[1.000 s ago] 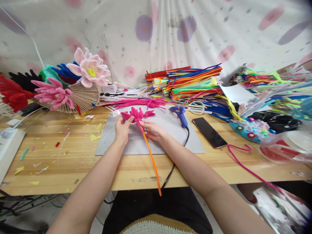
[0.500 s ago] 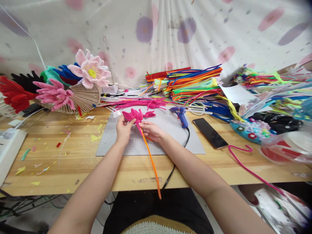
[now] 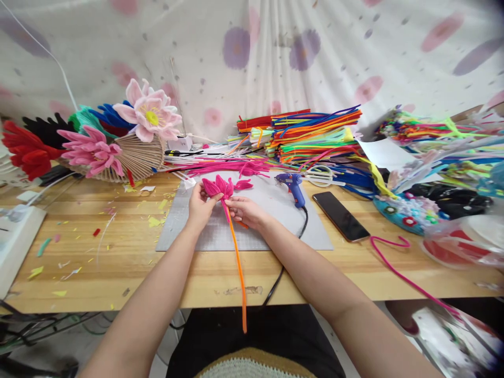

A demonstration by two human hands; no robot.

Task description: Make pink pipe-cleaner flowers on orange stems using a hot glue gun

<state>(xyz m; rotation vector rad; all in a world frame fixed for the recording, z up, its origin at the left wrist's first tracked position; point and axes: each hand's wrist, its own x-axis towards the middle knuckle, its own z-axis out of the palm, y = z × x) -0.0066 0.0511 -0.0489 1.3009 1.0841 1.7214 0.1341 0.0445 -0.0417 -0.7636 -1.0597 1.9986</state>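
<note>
Over the grey cutting mat (image 3: 181, 231), my left hand (image 3: 201, 203) pinches a magenta pipe-cleaner flower (image 3: 218, 187) at its left side and base. My right hand (image 3: 246, 210) is closed at the flower's stem, just below the petals, its fingertips against the pink stem ends. An orange pipe cleaner (image 3: 239, 273) hangs from there toward me, past the table's front edge. Behind the right hand, a separate magenta petal piece (image 3: 243, 184) lies on the mat. A blue glue gun (image 3: 293, 189) rests at the mat's right, its black cord running down.
To the right lie a phone (image 3: 340, 216), scissors (image 3: 321, 176) and a bent magenta pipe cleaner (image 3: 409, 273). Bundles of coloured pipe cleaners (image 3: 315, 134) are stacked behind. Finished flowers with a fan (image 3: 139, 157) stand at left, near scattered scraps and a white power strip (image 3: 19, 241).
The orange pipe cleaner's lower end has swung left and hangs straighter. Both hands keep their hold on the flower, and the view has shifted slightly.
</note>
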